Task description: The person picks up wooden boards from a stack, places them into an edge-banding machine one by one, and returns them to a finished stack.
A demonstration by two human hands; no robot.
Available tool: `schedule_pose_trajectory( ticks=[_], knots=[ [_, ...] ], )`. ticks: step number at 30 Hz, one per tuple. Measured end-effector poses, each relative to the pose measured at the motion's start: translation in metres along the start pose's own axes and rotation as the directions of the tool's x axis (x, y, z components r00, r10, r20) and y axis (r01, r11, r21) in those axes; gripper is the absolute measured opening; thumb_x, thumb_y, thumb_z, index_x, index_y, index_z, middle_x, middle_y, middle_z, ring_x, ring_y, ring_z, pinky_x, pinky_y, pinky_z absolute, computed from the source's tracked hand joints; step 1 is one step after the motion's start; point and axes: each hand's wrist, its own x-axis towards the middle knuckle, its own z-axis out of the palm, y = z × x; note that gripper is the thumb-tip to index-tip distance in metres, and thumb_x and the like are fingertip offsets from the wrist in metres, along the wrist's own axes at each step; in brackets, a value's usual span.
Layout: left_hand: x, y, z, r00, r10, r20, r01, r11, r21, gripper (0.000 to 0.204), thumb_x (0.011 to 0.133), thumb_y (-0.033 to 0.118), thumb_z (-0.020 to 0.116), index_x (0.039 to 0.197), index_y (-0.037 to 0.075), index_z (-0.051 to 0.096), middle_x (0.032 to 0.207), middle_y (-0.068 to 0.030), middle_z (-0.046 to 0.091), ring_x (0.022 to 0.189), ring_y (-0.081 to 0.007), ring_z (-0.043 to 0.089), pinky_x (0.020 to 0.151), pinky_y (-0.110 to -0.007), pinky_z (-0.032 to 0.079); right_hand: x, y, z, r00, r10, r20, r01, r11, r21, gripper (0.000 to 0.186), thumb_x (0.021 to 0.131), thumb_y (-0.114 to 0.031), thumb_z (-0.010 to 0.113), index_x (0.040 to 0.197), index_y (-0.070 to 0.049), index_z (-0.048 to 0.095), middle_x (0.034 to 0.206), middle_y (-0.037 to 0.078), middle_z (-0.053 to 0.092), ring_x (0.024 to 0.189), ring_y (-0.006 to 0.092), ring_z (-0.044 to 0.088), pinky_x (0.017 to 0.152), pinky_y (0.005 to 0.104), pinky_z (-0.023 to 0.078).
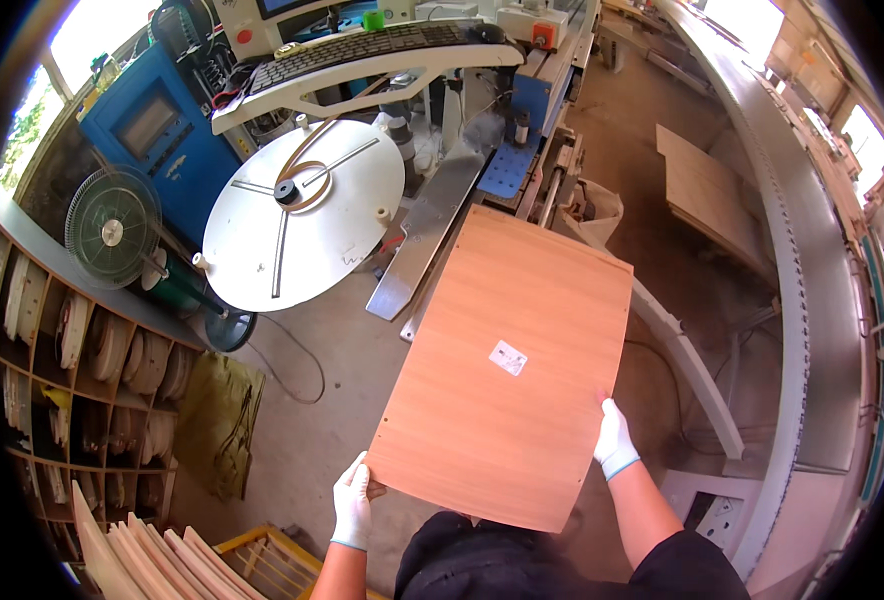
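Note:
A flat wood-grain panel (462, 400), orange-brown with a small white label (508, 357) near its middle, is held out in front of my body. My left hand (353, 503), in a white glove, grips the panel at its near left corner. On the right edge, toward the near end, my gloved right hand (614, 437) closes round the board. Fingers of both hands are partly hidden beneath it. The panel's far end lies by the blue perforated plate (511, 172) and metal table (424, 235) of a machine.
A round white reel table (262, 240) with a coil of brown edging strip (311, 187) stands left of the machine. Further left are a fan (112, 232) and shelves of rolls (102, 350). Stacked panels (152, 560) rise at lower left. A long conveyor (762, 170) runs along the right.

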Motion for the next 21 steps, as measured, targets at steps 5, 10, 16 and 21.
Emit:
schedule_pose_trajectory(
  ticks=[5, 10, 16, 21],
  knots=[
    [0.023, 0.012, -0.042, 0.999, 0.041, 0.011, -0.041, 0.999, 0.035, 0.039, 0.102, 0.021, 0.052, 0.133, -0.004, 0.056, 0.101, -0.0096, 0.071, 0.075, -0.0159, 0.069, 0.067, -0.030, 0.057, -0.044, 0.040, 0.012, 0.982, 0.087, 0.167, -0.108, 0.986, 0.126, 0.053, 0.103, -0.041, 0.037, 0.136, -0.002, 0.050, 0.137, 0.016, 0.055, 0.127, 0.0341, 0.052, 0.108, 0.0482, 0.042],
    [0.036, 0.026, -0.052, 0.998, 0.031, 0.062, -0.035, 0.998, 0.057, 0.039, 0.102, 0.019, 0.051, 0.132, -0.006, 0.057, 0.091, -0.0083, 0.069, 0.069, -0.0140, 0.066, 0.062, -0.027, 0.054, -0.086, 0.119, -0.015, 0.975, 0.221, -0.006, -0.221, 0.975, -0.040, 0.041, 0.100, -0.028, 0.049, 0.135, -0.008, 0.051, 0.138, 0.015, 0.054, 0.127, 0.0357, 0.051, 0.108, 0.0548, 0.041],
    [0.063, 0.042, -0.048, 0.978, 0.102, 0.183, -0.115, 0.991, 0.063, 0.037, 0.103, 0.020, 0.050, 0.129, -0.004, 0.060, 0.093, -0.0070, 0.071, 0.071, -0.0132, 0.067, 0.064, -0.026, 0.054, -0.071, 0.124, 0.004, 0.987, 0.075, -0.143, -0.098, 0.982, -0.159, 0.037, 0.100, -0.027, 0.051, 0.134, -0.011, 0.051, 0.136, 0.015, 0.055, 0.126, 0.0360, 0.052, 0.102, 0.0571, 0.045],
    [0.079, 0.050, -0.018, 0.981, 0.060, 0.184, -0.076, 0.993, 0.086, 0.038, 0.103, 0.022, 0.051, 0.131, -0.001, 0.059, 0.101, -0.0078, 0.071, 0.078, -0.0149, 0.068, 0.070, -0.030, 0.055, -0.050, 0.084, 0.019, 0.982, 0.186, 0.036, -0.183, 0.980, -0.085, 0.042, 0.100, -0.029, 0.055, 0.137, -0.011, 0.048, 0.138, 0.015, 0.053, 0.126, 0.0355, 0.052, 0.100, 0.0573, 0.047]
  ],
)
